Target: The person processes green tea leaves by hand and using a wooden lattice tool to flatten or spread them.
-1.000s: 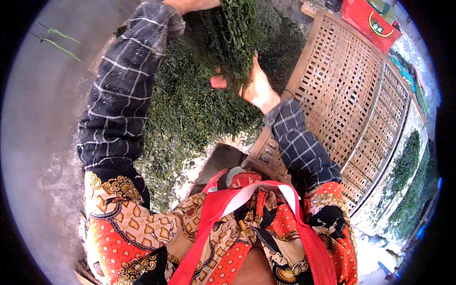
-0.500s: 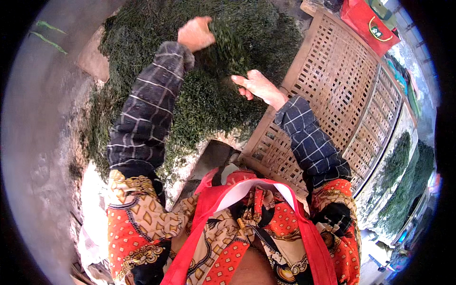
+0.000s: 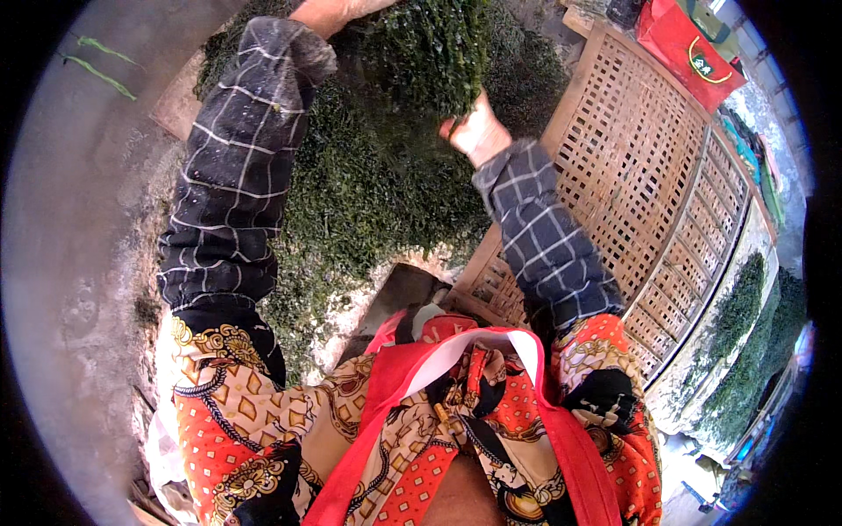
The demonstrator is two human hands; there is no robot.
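Observation:
A raised clump of dark green leaves (image 3: 430, 61) hangs between my hands at the top of the view, blurred at its lower edge. My left hand (image 3: 338, 10) reaches to its left side and is closed on it, the hand partly cut off by the upper rim. From the lower right my right hand (image 3: 478, 131) grips the same clump, most of its fingers hidden by the leaves. Beneath lies a wide heap of the same small dark leaves (image 3: 377, 193), spread over a pale cloth or sheet.
A woven bamboo panel in a wooden frame (image 3: 627, 149) leans beside the heap on the right. Behind it stands a red bag (image 3: 688, 53) with a yellow handle. More green leaves (image 3: 737, 351) lie on a pale sheet at far right. Grey floor (image 3: 79, 237) stretches along the left.
Both hands have moved up and away from me, lifting a larger clump of leaves off the heap. My left hand now partly leaves the picture at the top.

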